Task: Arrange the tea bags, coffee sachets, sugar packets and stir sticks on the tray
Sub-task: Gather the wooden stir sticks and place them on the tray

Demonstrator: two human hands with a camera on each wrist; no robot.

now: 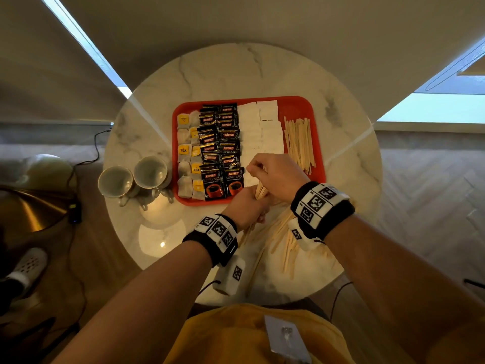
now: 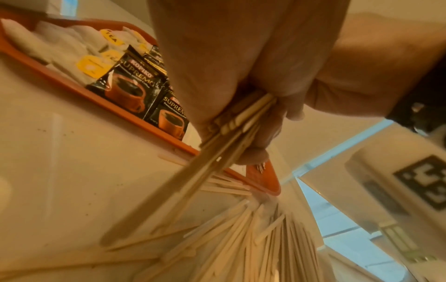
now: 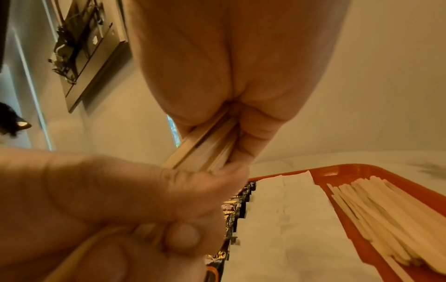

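Note:
A red tray [image 1: 319,143] on the round marble table holds a column of tea bags [image 1: 186,151], black coffee sachets [image 1: 219,151], white sugar packets [image 1: 259,127] and a row of wooden stir sticks [image 1: 299,143] at its right. Over the tray's near edge my left hand [image 1: 246,206] grips a bundle of stir sticks [image 2: 241,118] from below. My right hand [image 1: 275,174] pinches the same bundle [image 3: 205,148] from above. More loose stir sticks [image 1: 286,240] lie scattered on the table under my wrists.
Two white cups [image 1: 136,177] stand left of the tray, close to its edge. The table edge [image 1: 378,185] curves round at right. A cable [image 1: 89,158] and a gold lamp base [image 1: 31,208] lie on the floor at left.

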